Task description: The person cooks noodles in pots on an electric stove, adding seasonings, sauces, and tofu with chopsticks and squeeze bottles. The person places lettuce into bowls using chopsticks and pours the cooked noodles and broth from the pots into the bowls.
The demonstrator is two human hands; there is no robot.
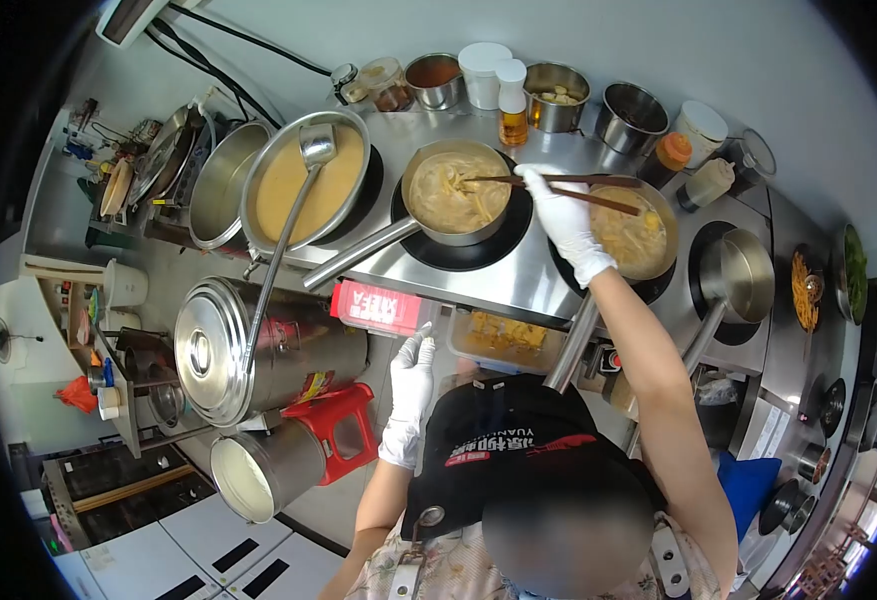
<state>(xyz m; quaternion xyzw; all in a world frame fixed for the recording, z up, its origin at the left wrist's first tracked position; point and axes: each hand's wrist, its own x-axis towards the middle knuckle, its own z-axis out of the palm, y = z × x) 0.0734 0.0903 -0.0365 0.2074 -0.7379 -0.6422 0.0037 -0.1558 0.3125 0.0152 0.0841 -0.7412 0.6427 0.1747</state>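
Note:
My right hand (561,220), in a white glove, is closed around long brown chopsticks (598,199). A chopstick tip reaches into the noodles and broth of the middle saucepan (410,228). The chopsticks' other ends extend over a second pan (666,235), which holds pale food with yellow pieces in liquid. My left hand (410,390), also in a white glove, is near the counter's front edge, beside a red-labelled box (383,306). Its fingers point up, slightly bent and apart, with nothing visible in them.
A ladle (317,146) rests across a large bowl of tan liquid (308,190) on the left. Below stand a lidded steel pot (220,350) and a red stool (343,435). Condiment containers (483,75) line the back wall. A small pan (743,275) sits at right.

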